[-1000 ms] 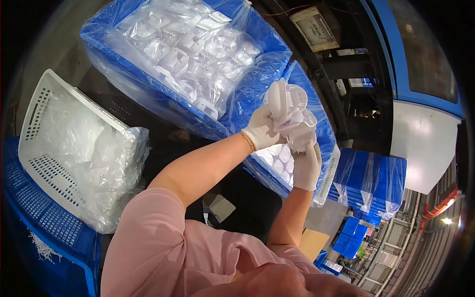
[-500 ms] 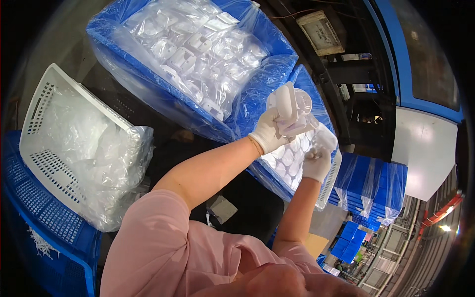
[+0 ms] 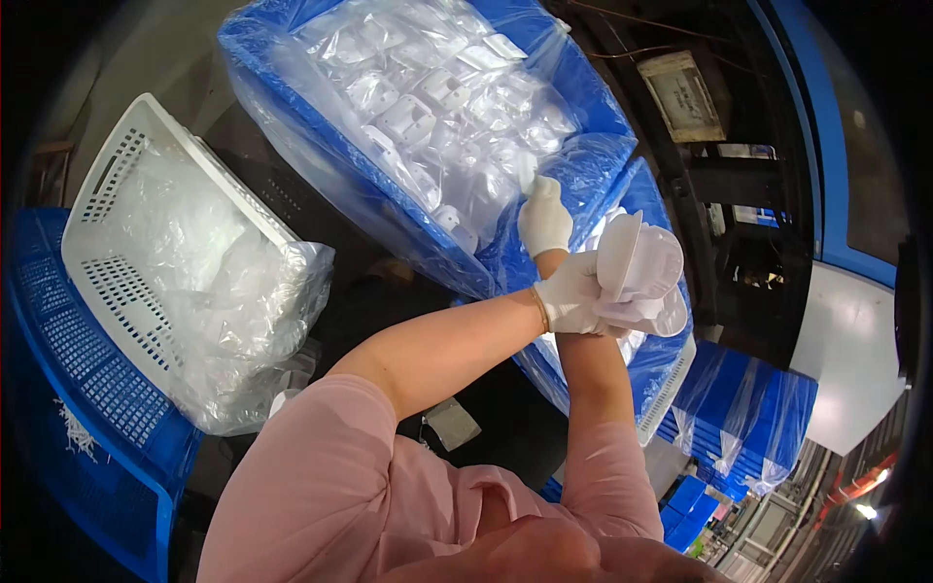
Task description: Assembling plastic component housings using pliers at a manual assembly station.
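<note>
My left hand (image 3: 573,294), in a white glove, is closed round a small bunch of white plastic cup-shaped parts (image 3: 641,267) above the lined blue bin on the right. My right forearm passes beneath my left wrist. My gloved right hand (image 3: 546,219) reaches over the plastic-covered edge between the two bins, its fingers closed. At its fingertips is a pale, blurred white plastic piece (image 3: 527,172). White moulded parts (image 3: 408,121) fill the larger lined blue bin (image 3: 321,126) just beyond that hand. My left hand and its parts cover much of the smaller bin's contents.
A white perforated basket (image 3: 121,291) with clear plastic bags (image 3: 209,301) stands at the left, against blue crates (image 3: 78,340). Wrapped blue boxes (image 3: 743,413) are stacked at the right. Dark machinery with a blue frame (image 3: 826,146) rises at the far right.
My right hand has moved left and away from me, from the smaller bin to the larger bin's edge, crossing under my left arm. My left hand and its parts have shifted right and nearer.
</note>
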Tool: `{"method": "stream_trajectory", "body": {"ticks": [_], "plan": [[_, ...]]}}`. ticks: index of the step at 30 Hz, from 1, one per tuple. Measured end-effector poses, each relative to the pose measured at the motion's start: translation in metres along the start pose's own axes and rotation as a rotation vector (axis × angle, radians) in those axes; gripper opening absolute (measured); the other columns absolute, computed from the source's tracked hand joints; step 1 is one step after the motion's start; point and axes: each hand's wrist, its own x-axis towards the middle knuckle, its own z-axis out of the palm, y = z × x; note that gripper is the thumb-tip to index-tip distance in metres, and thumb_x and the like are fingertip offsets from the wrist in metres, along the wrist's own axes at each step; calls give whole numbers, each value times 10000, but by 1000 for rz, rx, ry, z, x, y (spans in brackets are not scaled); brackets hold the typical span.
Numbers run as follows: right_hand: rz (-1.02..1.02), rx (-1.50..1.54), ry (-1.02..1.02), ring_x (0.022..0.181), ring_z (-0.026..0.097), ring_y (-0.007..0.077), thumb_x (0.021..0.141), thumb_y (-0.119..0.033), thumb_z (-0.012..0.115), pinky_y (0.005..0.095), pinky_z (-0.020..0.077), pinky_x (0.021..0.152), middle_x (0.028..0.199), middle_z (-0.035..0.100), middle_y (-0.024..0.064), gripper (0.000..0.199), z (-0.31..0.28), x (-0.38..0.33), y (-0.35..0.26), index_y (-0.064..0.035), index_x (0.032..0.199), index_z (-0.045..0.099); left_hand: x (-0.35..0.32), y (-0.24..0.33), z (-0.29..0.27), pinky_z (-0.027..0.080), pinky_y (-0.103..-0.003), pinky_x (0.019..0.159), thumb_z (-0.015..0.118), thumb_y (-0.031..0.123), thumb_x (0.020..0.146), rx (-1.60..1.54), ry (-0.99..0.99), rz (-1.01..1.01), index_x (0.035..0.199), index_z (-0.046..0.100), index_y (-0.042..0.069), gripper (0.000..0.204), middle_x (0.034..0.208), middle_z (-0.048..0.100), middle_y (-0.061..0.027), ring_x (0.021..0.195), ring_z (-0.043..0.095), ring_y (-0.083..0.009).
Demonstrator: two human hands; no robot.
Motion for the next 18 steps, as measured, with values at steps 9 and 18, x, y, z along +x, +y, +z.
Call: {"method": "stream_trajectory", "body": {"ticks": [9, 18], "plan": [[-352, -270, -132, 684, 646, 266, 809, -127, 521, 389, 521, 538, 980, 547, 107, 220, 54, 1, -16, -132, 1026, 559, -1, 7, 6, 506, -454, 781, 561, 37, 867, 431, 189, 282, 1151, 511, 62, 290, 1061, 556, -91, 974, 559, -253], [-224, -282, -218, 786, 635, 272, 812, -150, 527, 383, 518, 624, 1191, 534, 87, 242, 68, 5, -4, -133, 1043, 595, 0, 4, 17, 478, -462, 709, 597, 200, 840, 362, 271, 258, 1104, 552, 136, 275, 1021, 565, -51, 928, 571, -230]]}}
